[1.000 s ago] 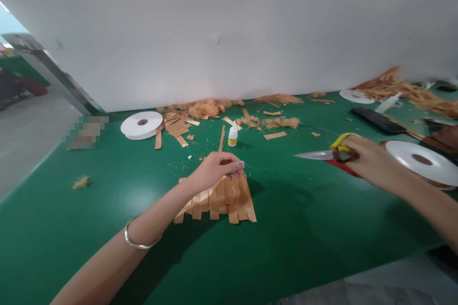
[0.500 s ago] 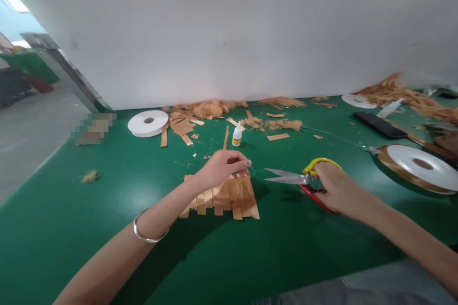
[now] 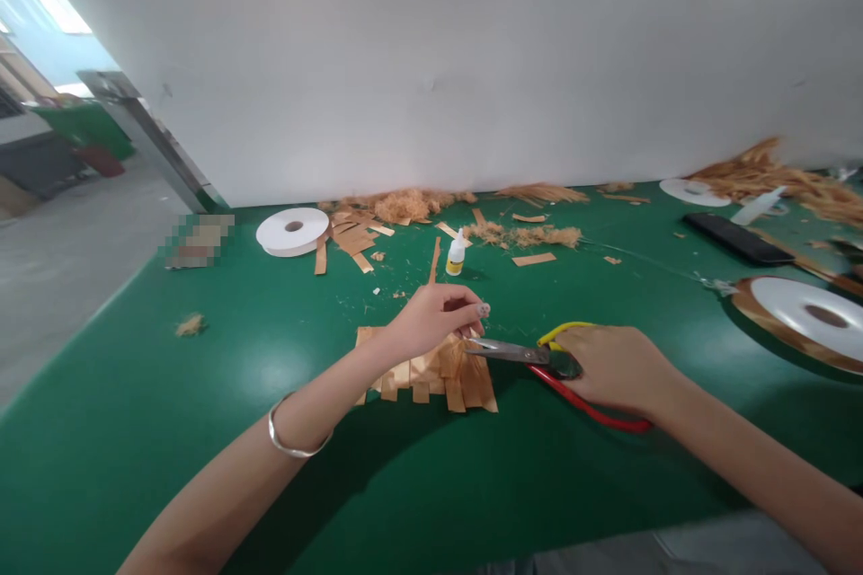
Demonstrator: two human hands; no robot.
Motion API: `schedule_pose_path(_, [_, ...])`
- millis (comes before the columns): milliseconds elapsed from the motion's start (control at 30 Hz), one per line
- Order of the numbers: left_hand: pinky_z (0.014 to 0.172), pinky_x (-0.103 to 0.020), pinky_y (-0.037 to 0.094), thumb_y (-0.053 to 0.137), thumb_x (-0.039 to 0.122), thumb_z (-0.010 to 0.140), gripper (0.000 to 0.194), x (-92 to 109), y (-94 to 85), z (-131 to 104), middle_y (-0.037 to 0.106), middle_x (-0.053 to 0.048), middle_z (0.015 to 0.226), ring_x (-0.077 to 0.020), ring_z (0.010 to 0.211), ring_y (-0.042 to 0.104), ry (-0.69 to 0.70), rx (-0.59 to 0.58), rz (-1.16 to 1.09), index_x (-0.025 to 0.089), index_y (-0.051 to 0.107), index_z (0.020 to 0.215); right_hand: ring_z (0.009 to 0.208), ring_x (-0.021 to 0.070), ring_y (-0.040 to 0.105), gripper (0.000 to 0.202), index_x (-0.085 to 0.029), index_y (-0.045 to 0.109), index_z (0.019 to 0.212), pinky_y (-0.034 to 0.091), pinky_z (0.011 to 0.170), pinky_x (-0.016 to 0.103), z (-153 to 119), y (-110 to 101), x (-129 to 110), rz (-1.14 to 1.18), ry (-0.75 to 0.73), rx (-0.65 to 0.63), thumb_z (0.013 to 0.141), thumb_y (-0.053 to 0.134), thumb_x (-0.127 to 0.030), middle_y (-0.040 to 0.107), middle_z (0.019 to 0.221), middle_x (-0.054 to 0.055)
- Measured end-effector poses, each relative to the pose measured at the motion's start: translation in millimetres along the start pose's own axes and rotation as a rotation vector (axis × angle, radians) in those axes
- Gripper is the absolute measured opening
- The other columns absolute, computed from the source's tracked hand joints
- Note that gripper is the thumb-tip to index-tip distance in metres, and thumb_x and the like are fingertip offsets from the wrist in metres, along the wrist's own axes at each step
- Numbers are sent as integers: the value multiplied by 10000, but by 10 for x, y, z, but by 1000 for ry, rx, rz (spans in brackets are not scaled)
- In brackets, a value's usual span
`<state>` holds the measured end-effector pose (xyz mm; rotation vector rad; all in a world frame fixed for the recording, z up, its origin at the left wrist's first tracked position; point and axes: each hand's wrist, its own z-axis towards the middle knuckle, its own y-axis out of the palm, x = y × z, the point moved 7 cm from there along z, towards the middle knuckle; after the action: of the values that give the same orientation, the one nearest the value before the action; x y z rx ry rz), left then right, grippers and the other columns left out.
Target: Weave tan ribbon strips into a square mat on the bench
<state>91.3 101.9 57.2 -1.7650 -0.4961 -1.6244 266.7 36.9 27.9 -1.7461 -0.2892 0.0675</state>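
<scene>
My left hand [image 3: 446,319] is closed in a pinch above the right part of a row of flat brown strips [image 3: 422,373]. What its fingertips grip is too small to make out. My right hand [image 3: 610,364] holds scissors [image 3: 509,350] with yellow and red handles. Their blades point left, with the tips just below my left fingertips and over the strips' upper right part. The blades look nearly closed. Behind my left hand, a narrow brown strip [image 3: 435,260] sticks up into view beside a small white glue bottle [image 3: 456,253] with a yellow label.
Loose brown strips [image 3: 354,238] and fluffy fibre [image 3: 404,203] lie along the white partition [image 3: 431,72]. A white roll [image 3: 292,229] sits at back left. To the right are a large brown ribbon roll [image 3: 809,314], a black phone [image 3: 738,238] and a white squeeze bottle [image 3: 759,206].
My right hand has brought the scissors left to my left fingertips, and the blades have come closer together. My left hand keeps its pinch. The whole view has shifted slightly.
</scene>
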Motion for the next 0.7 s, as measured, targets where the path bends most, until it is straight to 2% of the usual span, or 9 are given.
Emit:
schedule_pose_path(133, [646, -256, 488, 574, 359, 868, 229, 17, 7, -10, 670, -41, 732, -105, 648, 584, -2, 0, -22, 151, 644, 802, 881, 293, 674, 327, -201, 680, 930, 468, 627, 346, 106, -36, -19, 0, -3, -11, 843, 427, -389, 719, 996, 103])
schedule_pose_path(500, [660, -264, 485, 578, 338, 862, 213, 82, -16, -36, 631, -22, 688, -108, 644, 571, -9, 30, -35, 153, 637, 773, 736, 283, 683, 392, -196, 687, 794, 405, 560, 305, 305, -58, -145, -109, -8, -48, 837, 423, -482, 726, 799, 119])
schedule_pose_path(700, [607, -252, 459, 589, 356, 853, 231, 79, -27, -39, 587, -4, 633, -105, 610, 559, -3, 44, -17, 155, 627, 747, 750, 280, 684, 376, -206, 697, 804, 409, 571, 310, 323, -47, -183, -106, -18, -47, 828, 433, -473, 734, 820, 107])
